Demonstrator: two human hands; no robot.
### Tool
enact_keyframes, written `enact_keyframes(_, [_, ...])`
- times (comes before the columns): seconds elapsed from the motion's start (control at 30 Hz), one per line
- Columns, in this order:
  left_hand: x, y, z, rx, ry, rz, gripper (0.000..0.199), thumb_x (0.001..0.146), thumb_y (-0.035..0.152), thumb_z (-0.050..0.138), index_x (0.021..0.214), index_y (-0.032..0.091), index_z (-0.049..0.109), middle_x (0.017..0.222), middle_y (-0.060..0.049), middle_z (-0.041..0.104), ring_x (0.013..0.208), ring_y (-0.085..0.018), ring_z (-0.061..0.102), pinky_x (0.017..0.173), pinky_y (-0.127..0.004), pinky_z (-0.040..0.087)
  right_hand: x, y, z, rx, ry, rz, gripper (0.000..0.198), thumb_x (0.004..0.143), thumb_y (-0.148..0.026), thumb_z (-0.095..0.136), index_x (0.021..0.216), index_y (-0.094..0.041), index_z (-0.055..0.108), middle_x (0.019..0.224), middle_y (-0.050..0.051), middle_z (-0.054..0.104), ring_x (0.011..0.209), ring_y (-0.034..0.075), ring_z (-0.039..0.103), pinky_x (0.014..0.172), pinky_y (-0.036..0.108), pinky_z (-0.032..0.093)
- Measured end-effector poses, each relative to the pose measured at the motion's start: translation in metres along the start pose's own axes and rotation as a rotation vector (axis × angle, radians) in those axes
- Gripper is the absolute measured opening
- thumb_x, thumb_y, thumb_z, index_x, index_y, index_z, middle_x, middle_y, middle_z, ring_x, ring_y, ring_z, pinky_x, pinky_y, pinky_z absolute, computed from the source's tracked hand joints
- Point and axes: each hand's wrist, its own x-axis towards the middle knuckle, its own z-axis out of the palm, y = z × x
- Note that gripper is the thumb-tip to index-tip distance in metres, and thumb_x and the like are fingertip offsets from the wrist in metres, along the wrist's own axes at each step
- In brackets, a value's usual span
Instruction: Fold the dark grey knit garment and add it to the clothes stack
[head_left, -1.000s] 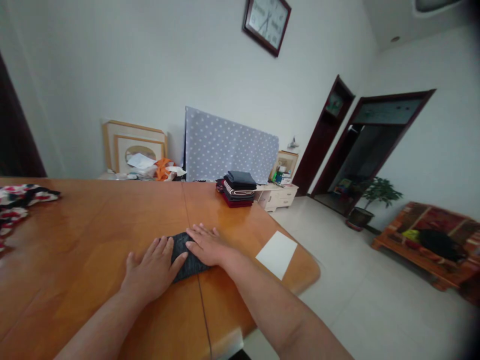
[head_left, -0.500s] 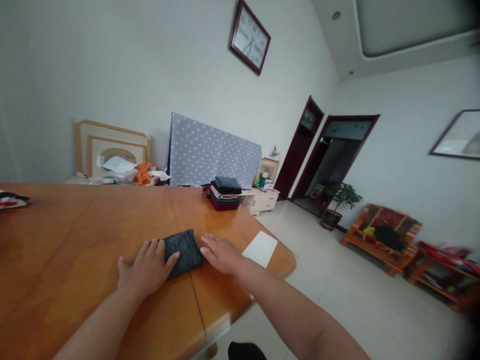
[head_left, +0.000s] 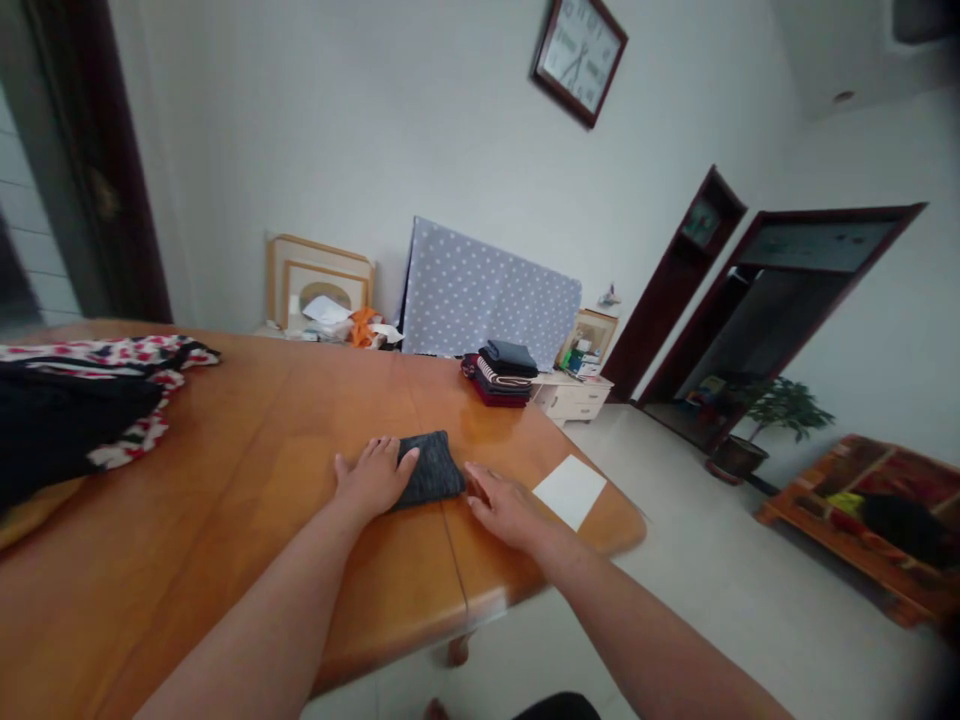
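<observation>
A dark grey heathered cloth (head_left: 431,468), folded into a small rectangle, lies flat on the wooden table (head_left: 300,400). Over its left side rests my left hand (head_left: 375,475), fingers outstretched and thumb on the fabric. My right hand (head_left: 501,505) is at the cloth's right edge, its fingers extended and holding nothing; whether the fingertips touch the cloth I cannot tell. The garment's exact kind does not show in its folded form.
A stack of folded clothes (head_left: 504,375) stands toward the table's far right edge. Near the right corner lies a white sheet (head_left: 571,490). Loose black and floral clothing (head_left: 82,410) covers the left side. Beyond the table are a white cabinet (head_left: 574,398) and a wooden sofa (head_left: 847,500).
The view has turned left, bringing the floral clothing and a door frame into sight. Both hands stay at the folded cloth, with little change in their pose.
</observation>
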Motion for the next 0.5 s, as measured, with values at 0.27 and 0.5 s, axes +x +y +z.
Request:
enact_keyframes(0.27, [0.002, -0.008, -0.017, -0.079, 0.228, -0.041, 0.049, 0.101, 0.043, 0.024, 0.113, 0.019, 0.065, 0.117, -0.015, 0.07, 0.109, -0.027, 0.063, 0.101, -0.045, 0.04, 0.013, -0.003, 0.01, -0.01, 0.052, -0.066, 0.062, 0.09, -0.025, 0.05, 0.151, -0.023, 0.037, 0.152, 0.009, 0.044, 0.136, 0.022, 0.045, 0.113, 0.041, 0.037])
enact_keyframes(0.5, [0.011, -0.02, -0.019, -0.223, 0.231, -0.106, 0.034, 0.096, 0.033, 0.038, 0.102, 0.019, 0.069, 0.105, -0.012, 0.073, 0.101, -0.024, 0.066, 0.082, -0.031, 0.047, 0.024, -0.009, 0.013, -0.098, 0.082, -0.125, 0.059, 0.089, -0.02, 0.048, 0.148, -0.02, 0.042, 0.151, 0.009, 0.045, 0.14, 0.022, 0.039, 0.117, 0.043, 0.03])
